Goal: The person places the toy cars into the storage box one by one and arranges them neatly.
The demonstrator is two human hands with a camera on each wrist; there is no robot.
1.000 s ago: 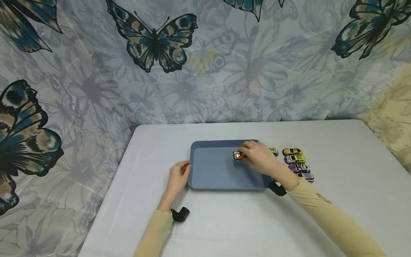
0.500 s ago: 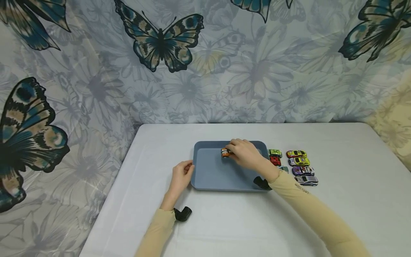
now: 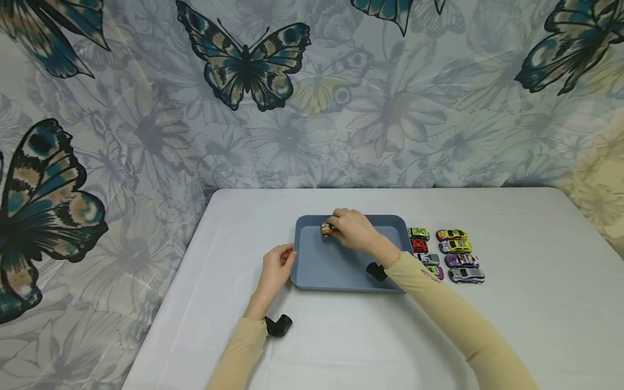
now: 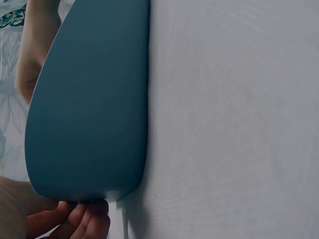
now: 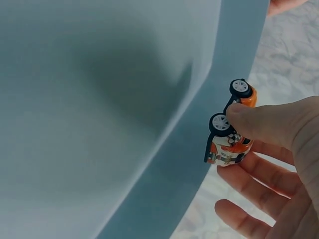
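My right hand (image 3: 356,230) pinches an orange toy car (image 5: 233,127) between thumb and fingers, over the back left part of the blue-grey tray (image 3: 336,271). In the right wrist view, the car's wheels face the tray and its patterned end is white and orange. The right thumb (image 5: 269,121) lies across its side. At the tray's left edge, my left hand (image 3: 276,265) holds the rim, its curled fingers (image 4: 82,219) against the outer wall in the left wrist view.
Right of the tray, several toy cars stand in two columns: a nearer one with a red car (image 3: 419,245), and a farther one with a yellow car (image 3: 455,247) and a silver car (image 3: 466,275). A white cloth (image 3: 341,336) covers the table; a butterfly-patterned wall (image 3: 390,108) rises behind.
My right hand has carried the orange car leftward over the tray, from its right half to the back left. The cars on the right have come more into view. The left hand stays put.
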